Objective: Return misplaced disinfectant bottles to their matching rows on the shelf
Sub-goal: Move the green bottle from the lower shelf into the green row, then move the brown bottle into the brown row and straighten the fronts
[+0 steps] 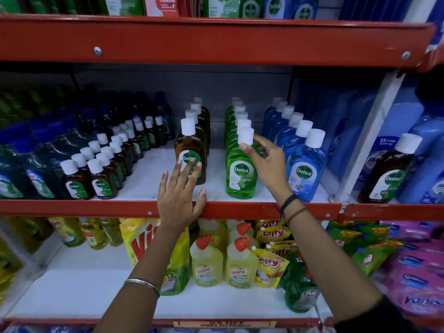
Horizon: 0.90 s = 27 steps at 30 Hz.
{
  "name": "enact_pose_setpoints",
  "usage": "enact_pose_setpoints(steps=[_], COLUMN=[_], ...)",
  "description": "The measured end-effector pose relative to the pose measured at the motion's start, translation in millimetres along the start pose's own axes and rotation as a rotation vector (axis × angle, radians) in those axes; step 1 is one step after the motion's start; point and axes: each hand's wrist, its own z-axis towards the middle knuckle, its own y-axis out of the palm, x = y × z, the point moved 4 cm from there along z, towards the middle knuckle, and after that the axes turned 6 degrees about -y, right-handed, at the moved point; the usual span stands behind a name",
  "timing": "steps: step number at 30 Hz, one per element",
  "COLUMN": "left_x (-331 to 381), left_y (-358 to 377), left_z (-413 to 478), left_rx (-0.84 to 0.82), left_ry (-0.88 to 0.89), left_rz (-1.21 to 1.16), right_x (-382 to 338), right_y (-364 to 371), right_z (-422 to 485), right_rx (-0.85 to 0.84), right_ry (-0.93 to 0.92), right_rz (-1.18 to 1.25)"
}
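Observation:
On the middle shelf stand three rows of Dettol bottles with white caps: brown, green and blue. My left hand (180, 195) is spread open, its fingertips touching the label of the front brown bottle (189, 150). My right hand (266, 162) wraps around the shoulder of the front green bottle (240, 174), thumb just under its cap; the bottle stands upright on the shelf. The front blue bottle (305, 169) stands just right of that hand. One more brown Dettol bottle (389, 174) stands alone among blue packs in the bay at far right.
Small brown Dettol bottles (101, 171) fill the shelf's left part, with dark shrink-wrapped packs further left. The red shelf edge (240, 209) runs under my wrists. Below are yellow Harpic bottles (223, 260), pouches and pink packs. A white upright (367, 143) divides the bays.

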Motion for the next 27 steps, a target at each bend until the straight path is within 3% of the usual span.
enact_pose_setpoints(steps=[4,9,13,17,21,27], left_x=[1,-3,-1,0,2,0], left_y=[-1,-1,0,-1,-1,2], left_z=[1,-1,-2,-3,-3,-3], left_rx=[-0.039,-0.047,-0.004,0.043,0.064,0.094], left_ry=[-0.016,-0.015,-0.001,0.028,0.027,0.033], left_rz=[0.005,0.026,0.03,0.042,0.054,0.072], right_x=[-20,-37,-33,-5,19,30], right_y=[-27,-88,-154,-217,-249,-261], right_z=[-13,-29,-35,-29,-24,-20], right_rx=[0.052,0.28,0.538,0.722,0.648,0.513], right_ry=[-0.101,-0.333,-0.41,-0.276,-0.018,0.082], right_rz=[-0.027,-0.153,-0.284,-0.449,-0.449,-0.444])
